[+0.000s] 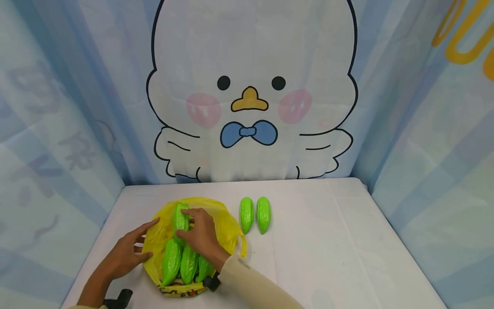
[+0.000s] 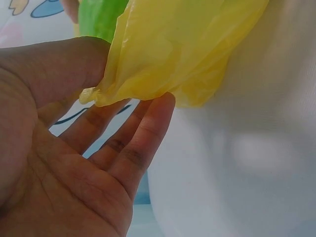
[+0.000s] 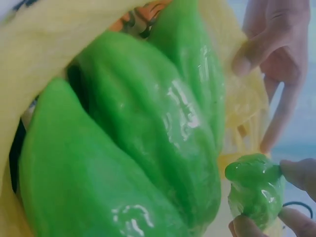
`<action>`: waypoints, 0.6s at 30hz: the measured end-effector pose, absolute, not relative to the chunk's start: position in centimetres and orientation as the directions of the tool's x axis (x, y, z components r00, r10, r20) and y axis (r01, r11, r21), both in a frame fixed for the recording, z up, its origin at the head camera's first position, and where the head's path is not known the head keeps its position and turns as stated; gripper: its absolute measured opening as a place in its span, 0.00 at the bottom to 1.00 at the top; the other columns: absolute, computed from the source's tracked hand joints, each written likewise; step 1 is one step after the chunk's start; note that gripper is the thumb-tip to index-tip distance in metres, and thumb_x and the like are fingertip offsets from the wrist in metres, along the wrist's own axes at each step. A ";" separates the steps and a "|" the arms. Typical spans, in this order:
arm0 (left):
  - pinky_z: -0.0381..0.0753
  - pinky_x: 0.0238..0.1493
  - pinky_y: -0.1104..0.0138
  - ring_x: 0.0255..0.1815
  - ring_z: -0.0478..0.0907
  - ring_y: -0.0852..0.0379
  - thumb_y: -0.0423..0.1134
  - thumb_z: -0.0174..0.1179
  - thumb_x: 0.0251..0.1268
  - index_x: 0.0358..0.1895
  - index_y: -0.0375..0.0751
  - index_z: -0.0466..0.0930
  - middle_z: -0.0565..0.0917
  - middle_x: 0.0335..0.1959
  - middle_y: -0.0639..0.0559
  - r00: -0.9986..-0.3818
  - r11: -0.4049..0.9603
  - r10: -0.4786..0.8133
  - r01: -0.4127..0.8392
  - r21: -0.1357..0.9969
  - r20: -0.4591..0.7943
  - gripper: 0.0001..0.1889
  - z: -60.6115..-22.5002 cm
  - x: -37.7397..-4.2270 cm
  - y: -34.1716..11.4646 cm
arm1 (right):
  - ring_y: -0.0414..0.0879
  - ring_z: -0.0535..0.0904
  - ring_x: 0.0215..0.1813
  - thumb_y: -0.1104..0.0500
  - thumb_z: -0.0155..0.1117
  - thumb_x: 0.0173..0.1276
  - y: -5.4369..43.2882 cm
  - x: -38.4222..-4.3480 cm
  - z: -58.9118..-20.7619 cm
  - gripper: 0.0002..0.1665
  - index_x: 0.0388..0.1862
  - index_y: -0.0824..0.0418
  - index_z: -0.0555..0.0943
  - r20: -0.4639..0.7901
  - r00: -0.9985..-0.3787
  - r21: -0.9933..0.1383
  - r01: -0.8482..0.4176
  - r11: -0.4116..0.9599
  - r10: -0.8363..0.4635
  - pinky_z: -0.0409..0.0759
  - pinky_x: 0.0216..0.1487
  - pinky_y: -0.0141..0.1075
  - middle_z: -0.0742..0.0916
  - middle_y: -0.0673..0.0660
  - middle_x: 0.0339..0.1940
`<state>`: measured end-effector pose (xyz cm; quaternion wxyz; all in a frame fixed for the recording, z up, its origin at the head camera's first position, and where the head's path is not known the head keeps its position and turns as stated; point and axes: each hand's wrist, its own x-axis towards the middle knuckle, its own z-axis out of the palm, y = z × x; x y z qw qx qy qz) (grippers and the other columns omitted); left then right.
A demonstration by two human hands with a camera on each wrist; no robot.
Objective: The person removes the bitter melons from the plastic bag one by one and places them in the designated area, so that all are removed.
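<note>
My right hand (image 1: 203, 235) pinches a glossy green ridged gourd (image 1: 179, 221) between thumb and fingertips, over the mouth of a yellow plastic bag (image 1: 225, 221). The right wrist view shows this held gourd (image 3: 256, 190) end-on. Three more green gourds (image 1: 171, 262) lie side by side in the near part of the bag. At the bag's left side is my left hand (image 1: 124, 253), its fingers spread and fairly straight. In the left wrist view, the thumb and fingertips of my left hand (image 2: 84, 148) touch the bag's edge (image 2: 158, 64).
Two matching green gourds, a left one (image 1: 246, 215) and a right one (image 1: 264, 215), lie side by side on the white table (image 1: 328, 249), right of the bag. A printed curtain (image 1: 251, 159) hangs behind the table and along both sides.
</note>
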<state>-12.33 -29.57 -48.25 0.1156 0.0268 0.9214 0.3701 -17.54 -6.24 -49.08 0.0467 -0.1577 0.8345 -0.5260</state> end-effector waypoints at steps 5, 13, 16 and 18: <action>0.91 0.56 0.47 0.60 0.82 0.36 0.28 0.75 0.60 0.86 0.45 0.57 0.71 0.73 0.26 -0.971 0.728 0.134 -0.040 0.685 -0.199 0.51 -48.3 -12.5 -29.5 | 0.44 0.85 0.59 0.59 0.79 0.67 -5.8 -17.1 -48.4 0.33 0.71 0.49 0.82 0.075 -0.946 -0.918 -0.189 0.348 -0.317 0.88 0.54 0.27 0.83 0.52 0.65; 0.91 0.56 0.47 0.59 0.83 0.36 0.28 0.75 0.61 0.85 0.44 0.57 0.70 0.75 0.25 -0.969 0.730 0.138 -0.040 0.682 -0.204 0.50 -48.4 -12.5 -29.5 | 0.43 0.85 0.61 0.59 0.79 0.67 -5.2 -16.7 -47.7 0.34 0.71 0.46 0.82 0.072 -0.947 -0.937 -0.172 0.304 -0.314 0.89 0.57 0.29 0.82 0.51 0.67; 0.91 0.56 0.46 0.60 0.82 0.36 0.28 0.75 0.61 0.85 0.44 0.57 0.70 0.74 0.25 -0.968 0.736 0.130 -0.050 0.675 -0.213 0.51 -48.3 -12.6 -29.4 | 0.43 0.85 0.62 0.59 0.79 0.67 -4.9 -16.6 -47.4 0.34 0.72 0.46 0.82 0.083 -0.945 -0.946 -0.174 0.273 -0.317 0.89 0.58 0.30 0.82 0.51 0.67; 0.91 0.57 0.46 0.60 0.82 0.35 0.28 0.75 0.61 0.86 0.44 0.57 0.70 0.74 0.25 -0.968 0.739 0.127 -0.055 0.671 -0.218 0.51 -48.3 -12.6 -29.3 | 0.43 0.84 0.62 0.60 0.78 0.67 -4.6 -16.6 -47.2 0.34 0.72 0.46 0.81 0.095 -0.943 -0.950 -0.181 0.254 -0.319 0.89 0.59 0.31 0.81 0.51 0.68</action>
